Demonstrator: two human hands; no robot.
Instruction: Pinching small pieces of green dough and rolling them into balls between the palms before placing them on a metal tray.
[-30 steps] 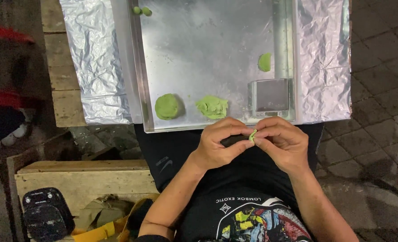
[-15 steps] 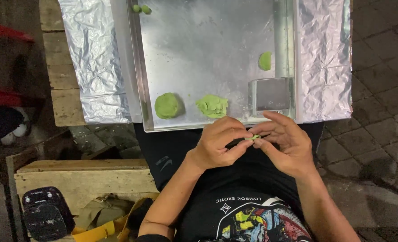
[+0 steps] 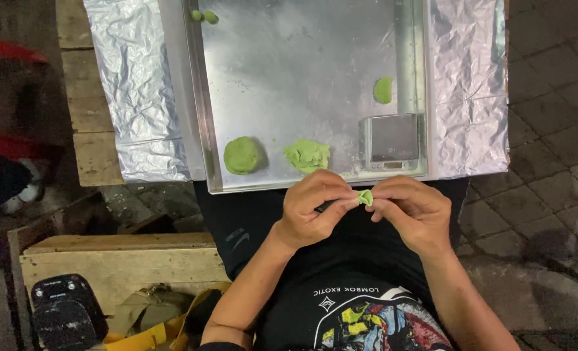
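A small piece of green dough point(image 3: 366, 197) is pinched between the fingertips of my left hand point(image 3: 312, 208) and my right hand point(image 3: 409, 211), just in front of the near edge of a metal tray point(image 3: 289, 78). On the tray near that edge lie a round green dough ball point(image 3: 242, 155) and a rougher green dough lump point(image 3: 308, 155). A small metal scale point(image 3: 391, 141) stands at the tray's near right corner, with a thin green dough piece point(image 3: 383, 90) beyond it.
Two tiny green dough bits point(image 3: 204, 16) lie at the tray's far left. Crumpled foil point(image 3: 139, 84) covers the wooden bench on both sides of the tray. A wooden crate point(image 3: 120, 260) and a black device point(image 3: 61, 312) are at lower left; paving stones at right.
Both hands stay together on the small green piece; the fingers have shifted slightly, working it between the tips. The tray's contents have not moved.
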